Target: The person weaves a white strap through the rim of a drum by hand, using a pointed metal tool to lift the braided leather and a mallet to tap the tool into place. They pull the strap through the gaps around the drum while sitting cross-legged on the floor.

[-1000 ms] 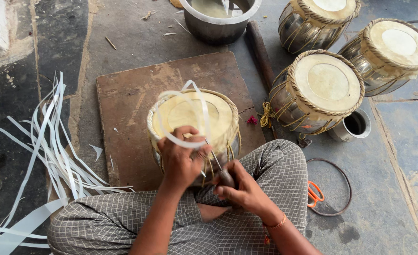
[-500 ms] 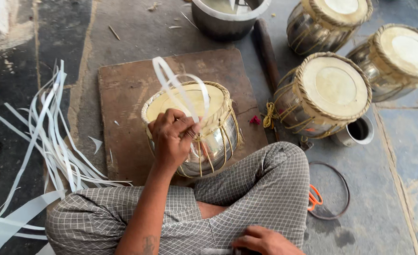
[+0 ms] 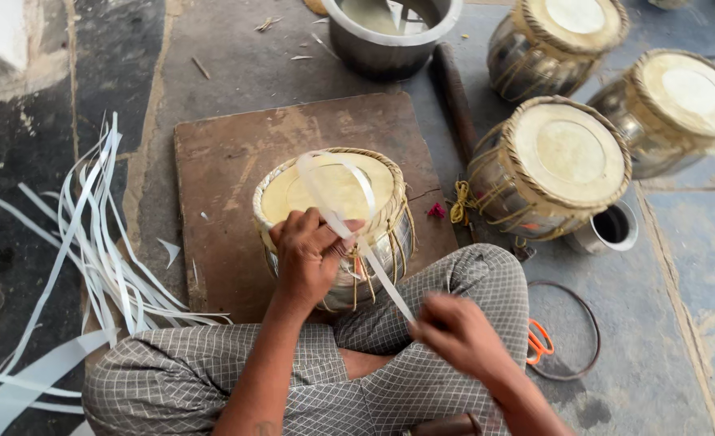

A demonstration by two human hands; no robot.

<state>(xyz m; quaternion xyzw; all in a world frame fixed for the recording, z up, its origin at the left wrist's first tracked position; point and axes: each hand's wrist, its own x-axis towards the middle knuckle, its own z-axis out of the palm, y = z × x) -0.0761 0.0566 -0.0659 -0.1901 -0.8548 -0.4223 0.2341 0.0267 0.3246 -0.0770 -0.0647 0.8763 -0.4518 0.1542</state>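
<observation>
Small drum [image 3: 335, 222], metal body, pale skin head with a braided rim, sits on a brown wooden board [image 3: 236, 153] on the stone floor [image 3: 664, 323], just in front of the person's crossed legs in checked cloth.

White strap [image 3: 349, 211]: a flat pale strip loops over the drum head, runs down past the near rim and slants toward the right hand.

Left hand [image 3: 309, 257]: on the near rim of the drum, fingers curled shut, pinching the strap against the rim between thumb and fingers. Back of the hand faces the camera.

Right hand [image 3: 457, 335]: lower and to the right of the left hand, over the right knee, clear of the drum. Fingers closed on the free end of the strap; the strip runs taut between the two hands. Slightly blurred, so the exact finger grip cannot be told.

Left of the left hand: loose bundle of white strips [image 3: 91, 250] spread on the floor, well apart from the drum.

Right of the right hand: thin dark ring [image 3: 588, 323] flat on the floor, with orange-handled scissors [image 3: 539, 343] at its inner edge, near the knee.

Beyond the hands, right: larger finished drum [image 3: 555, 165] just beside the board, small metal cup [image 3: 612, 228] touching or nearly touching its base. Two more drums [image 3: 681, 109] farther back.

Beyond the hands, centre: steel pot [image 3: 390, 32] past the far edge of the board; dark wooden stick [image 3: 456, 101] lying between the pot and the larger drum.
</observation>
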